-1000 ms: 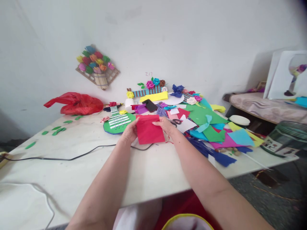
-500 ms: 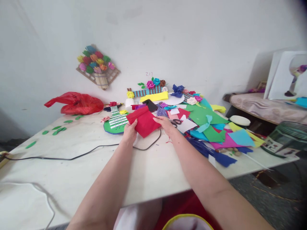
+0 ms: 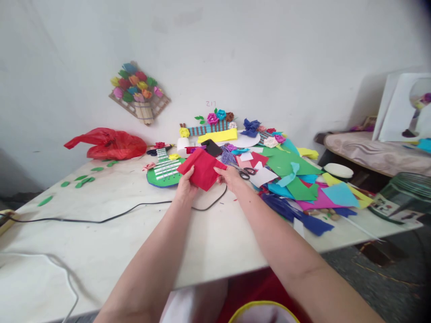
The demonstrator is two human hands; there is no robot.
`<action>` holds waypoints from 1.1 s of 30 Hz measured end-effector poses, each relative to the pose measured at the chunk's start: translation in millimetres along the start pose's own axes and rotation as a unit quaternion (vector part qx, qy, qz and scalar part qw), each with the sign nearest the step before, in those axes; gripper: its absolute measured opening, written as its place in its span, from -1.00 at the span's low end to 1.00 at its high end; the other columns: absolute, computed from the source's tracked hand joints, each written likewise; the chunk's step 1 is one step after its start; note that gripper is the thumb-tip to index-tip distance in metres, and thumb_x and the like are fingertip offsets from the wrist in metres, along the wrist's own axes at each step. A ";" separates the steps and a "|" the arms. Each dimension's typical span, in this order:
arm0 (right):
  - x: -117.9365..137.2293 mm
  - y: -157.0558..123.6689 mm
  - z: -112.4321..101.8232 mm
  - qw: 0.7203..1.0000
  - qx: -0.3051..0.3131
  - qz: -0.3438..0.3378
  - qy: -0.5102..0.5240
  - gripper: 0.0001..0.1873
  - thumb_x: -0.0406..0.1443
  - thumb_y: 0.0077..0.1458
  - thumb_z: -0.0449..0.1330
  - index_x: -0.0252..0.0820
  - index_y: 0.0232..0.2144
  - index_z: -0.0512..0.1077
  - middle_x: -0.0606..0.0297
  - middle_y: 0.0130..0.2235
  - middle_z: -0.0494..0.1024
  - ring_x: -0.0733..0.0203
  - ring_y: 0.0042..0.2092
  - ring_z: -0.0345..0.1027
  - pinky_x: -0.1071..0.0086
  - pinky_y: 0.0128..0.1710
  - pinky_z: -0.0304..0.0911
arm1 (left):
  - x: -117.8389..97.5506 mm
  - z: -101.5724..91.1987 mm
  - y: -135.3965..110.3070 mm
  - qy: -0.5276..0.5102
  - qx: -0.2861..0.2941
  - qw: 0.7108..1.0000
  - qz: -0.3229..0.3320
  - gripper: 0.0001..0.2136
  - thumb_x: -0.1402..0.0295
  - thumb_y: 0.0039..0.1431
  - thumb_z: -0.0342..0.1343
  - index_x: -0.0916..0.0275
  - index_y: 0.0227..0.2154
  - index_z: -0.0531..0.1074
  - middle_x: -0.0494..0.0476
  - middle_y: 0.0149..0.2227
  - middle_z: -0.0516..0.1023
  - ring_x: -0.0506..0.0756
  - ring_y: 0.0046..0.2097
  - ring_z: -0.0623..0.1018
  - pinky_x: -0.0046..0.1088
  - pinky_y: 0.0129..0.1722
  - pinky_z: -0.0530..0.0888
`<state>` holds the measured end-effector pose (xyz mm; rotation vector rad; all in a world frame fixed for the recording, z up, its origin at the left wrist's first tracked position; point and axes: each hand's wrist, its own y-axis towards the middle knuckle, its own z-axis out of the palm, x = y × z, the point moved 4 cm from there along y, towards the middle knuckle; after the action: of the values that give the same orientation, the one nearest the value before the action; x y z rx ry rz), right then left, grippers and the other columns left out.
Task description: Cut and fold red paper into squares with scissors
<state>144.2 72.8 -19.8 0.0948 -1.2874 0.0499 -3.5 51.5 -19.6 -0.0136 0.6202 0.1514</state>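
A red sheet of craft paper [image 3: 202,169] is held up between both hands over the table. My left hand [image 3: 187,185] is closed on its left edge, thumb on top. At the right corner my right hand [image 3: 230,177] pinches the same sheet. Just right of that hand lie dark-handled scissors [image 3: 247,172]. Behind the sheet rest a black phone [image 3: 211,147] and a bundle of purple yarn [image 3: 228,156]. To the left is a green guitar-shaped craft piece [image 3: 163,177] with white strips.
Coloured paper scraps [image 3: 291,161] cover the table's right side, near a glass jar [image 3: 400,199]. A black cable [image 3: 131,208] crosses the white table [image 3: 215,242]. Green leaf cutouts [image 3: 84,181] and a red plastic bag [image 3: 111,144] lie at left. A white cable [image 3: 62,264] lies front left.
My right hand's fingers have curled further under the sheet's right corner, and the sheet has tilted slightly. The view has shifted a little. Both hands still hold the paper.
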 end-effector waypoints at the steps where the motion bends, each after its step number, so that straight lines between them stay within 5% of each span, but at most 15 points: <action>1: 0.0 0.4 -0.6 1.000 -0.002 -0.003 -0.004 -0.85 -0.30 -0.16 0.28 -0.24 -0.51 0.38 0.40 -0.79 0.33 0.35 -0.75 0.18 0.53 -0.78 0.09 | 0.5 0.0 -1.0 -0.005 0.002 1.000 -0.008 -0.75 0.53 -0.03 0.16 0.27 -0.22 0.45 0.17 -0.20 0.55 0.12 -0.12 0.52 -0.37 -0.08 0.45; 11: 4.4 1.2 -5.1 0.999 -0.010 -0.048 -0.016 -0.77 -0.24 -0.29 0.31 -0.24 -0.62 0.35 0.47 -0.77 0.28 0.46 -0.80 -0.01 0.53 -0.84 -0.12 | 2.1 -7.8 3.6 0.017 -0.060 0.998 -0.021 -0.73 0.53 -0.05 0.18 0.25 -0.23 0.43 0.20 -0.18 0.54 0.15 -0.09 0.51 -0.33 -0.11 0.47; 23: -3.7 7.5 -9.4 0.997 -0.017 -0.056 -0.054 -0.79 -0.22 -0.24 0.27 -0.22 -0.60 0.32 0.44 -0.75 0.29 0.43 -0.77 0.03 0.50 -0.79 -0.08 | 4.0 1.2 -0.7 0.015 -0.012 1.000 -0.022 -0.77 0.56 -0.03 0.17 0.25 -0.25 0.44 0.18 -0.18 0.54 0.11 -0.14 0.53 -0.34 -0.08 0.46; 26: -1.1 8.5 -12.1 0.992 -0.081 -0.074 -0.067 -0.79 -0.21 -0.19 0.22 -0.21 -0.47 0.35 0.44 -0.68 0.34 0.38 -0.73 0.11 0.48 -0.74 0.00 | 2.8 -0.2 2.1 0.022 -0.021 0.999 0.010 -0.75 0.55 -0.05 0.19 0.24 -0.26 0.44 0.15 -0.19 0.55 0.09 -0.14 0.53 -0.35 -0.08 0.45; 30: 18.0 -1.2 -15.5 0.939 -0.222 -0.221 -0.141 -0.75 -0.19 -0.15 0.18 -0.14 -0.36 0.35 0.30 -0.39 0.46 0.29 -0.48 0.29 0.42 -0.50 0.21 | -2.9 1.3 3.3 0.027 -0.014 0.997 0.073 -0.74 0.51 -0.07 0.23 0.22 -0.25 0.45 0.12 -0.17 0.54 0.08 -0.12 0.52 -0.39 -0.09 0.44; 33: 24.6 -9.4 -2.3 0.921 -0.210 -0.253 -0.211 -0.80 -0.13 -0.08 0.13 -0.13 -0.50 0.35 0.29 -0.44 0.43 0.21 -0.34 0.31 0.37 -0.31 0.23 | -5.8 8.8 -2.0 0.040 0.005 0.993 0.112 -0.74 0.48 -0.07 0.23 0.21 -0.25 0.46 0.11 -0.17 0.54 0.09 -0.14 0.52 -0.40 -0.12 0.44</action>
<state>154.2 63.3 2.8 0.0681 -1.6406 -0.7246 -2.7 49.2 -9.2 0.0592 0.7010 0.3666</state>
